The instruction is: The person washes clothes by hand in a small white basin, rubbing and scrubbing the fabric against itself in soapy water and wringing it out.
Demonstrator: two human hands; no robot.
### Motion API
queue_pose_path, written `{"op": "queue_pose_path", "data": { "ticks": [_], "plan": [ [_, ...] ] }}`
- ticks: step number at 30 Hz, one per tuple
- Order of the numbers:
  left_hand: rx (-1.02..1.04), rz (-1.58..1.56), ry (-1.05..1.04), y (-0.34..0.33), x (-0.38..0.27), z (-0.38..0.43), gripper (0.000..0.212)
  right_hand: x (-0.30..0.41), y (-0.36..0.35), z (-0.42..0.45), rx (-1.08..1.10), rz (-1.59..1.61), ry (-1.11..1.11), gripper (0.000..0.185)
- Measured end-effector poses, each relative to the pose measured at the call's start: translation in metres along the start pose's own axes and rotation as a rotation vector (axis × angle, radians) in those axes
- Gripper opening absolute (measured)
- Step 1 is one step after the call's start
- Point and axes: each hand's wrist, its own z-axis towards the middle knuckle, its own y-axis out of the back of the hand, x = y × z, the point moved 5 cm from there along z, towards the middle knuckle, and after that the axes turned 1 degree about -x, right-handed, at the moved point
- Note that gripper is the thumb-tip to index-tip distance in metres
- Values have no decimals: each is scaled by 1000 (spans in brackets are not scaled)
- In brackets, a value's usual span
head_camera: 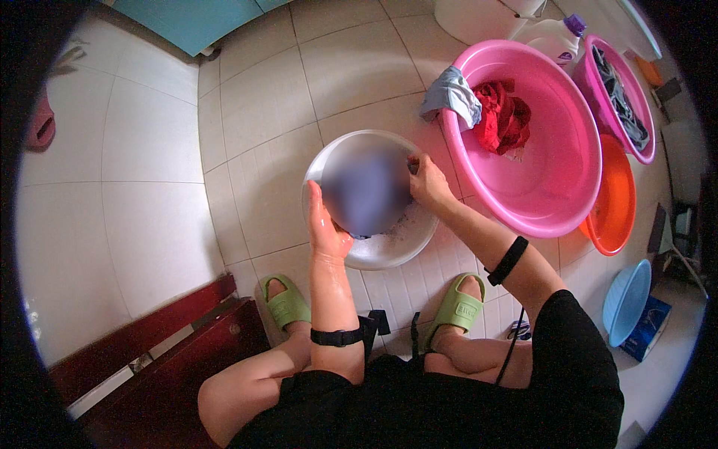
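Note:
A pale grey round basin (392,255) stands on the floor before me, with suds and water in its lower part. Over it is a bluish cloth (364,191), mostly lost in a blurred patch. My left hand (328,230) is wet and at the basin's left side, its thumb pointing up. Its other fingers pass into the blur at the cloth's lower left, so their grip is hidden. At the right rim, my right hand (429,179) has its fingers closed on a dark edge that seems part of the cloth.
A large pink tub (561,168) holds a red garment (502,118); a light-blue cloth (453,95) hangs over its rim. Beyond are another pink tub (645,140) with dark clothes, an orange basin (614,207), a blue basin (628,303) and a detergent jug (552,39). A dark-red wooden bench (185,359) lies left.

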Motion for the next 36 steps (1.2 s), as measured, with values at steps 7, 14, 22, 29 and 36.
{"op": "queue_pose_path", "data": {
  "ticks": [7, 14, 22, 29, 36],
  "plan": [
    [8, 538, -68, -10, -3, -20, 50, 24, -54, -8, 829, 541, 535, 54],
    [171, 1074, -183, -21, -22, -19, 36, 78, 11, -31, 1045, 1058, 192, 42],
    [77, 296, -66, 20, 12, -14, 36, 65, 43, 0, 930, 1697, -232, 36],
    [189, 32, -129, 17, 4, -10, 44, 40, 18, -7, 939, 1576, -381, 48],
    [7, 39, 79, 12, 19, -3, 51, 11, 1, 6, 638, 1036, -284, 56]
  ]
}}
